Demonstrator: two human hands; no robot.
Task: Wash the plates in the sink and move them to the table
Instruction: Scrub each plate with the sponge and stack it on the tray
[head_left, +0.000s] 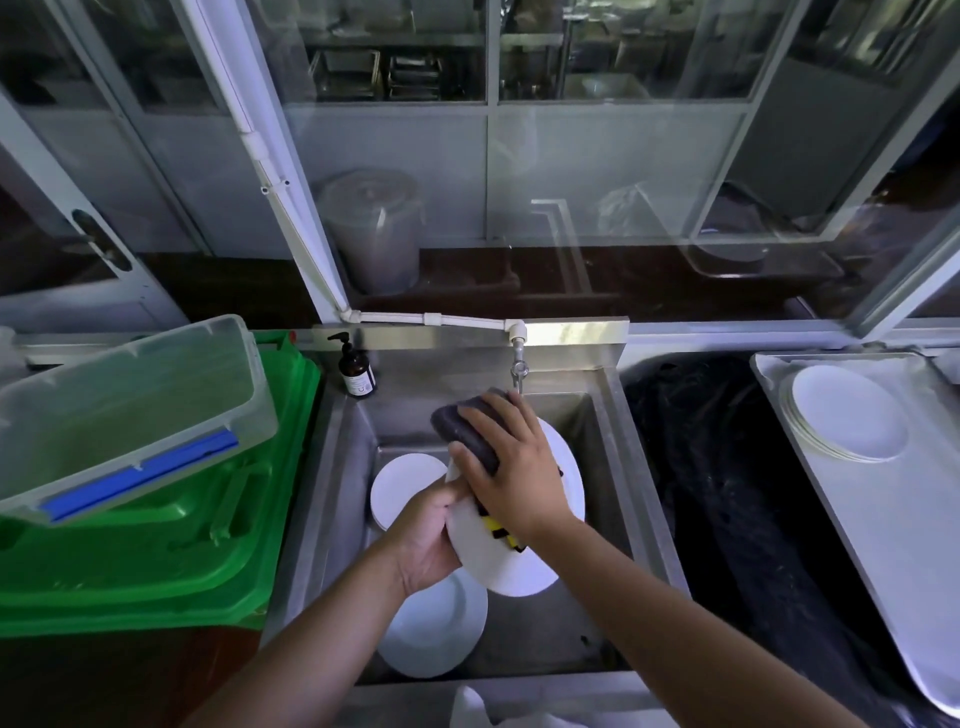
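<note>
Both hands: left grips plate, right sponge

- The scene was dim overall, with a cool bluish cast; the lower left corner fell into near blackness
- Soft daylight came from above and in front; the white plates on the tray were the brightest spots, nearly blown out
- The glass partition carried faint reflections and haze
- Straight frames bowed outward toward the edges, a wide-angle warp
- Detail was soft throughout; the dark bag showed grainy noise
</note>
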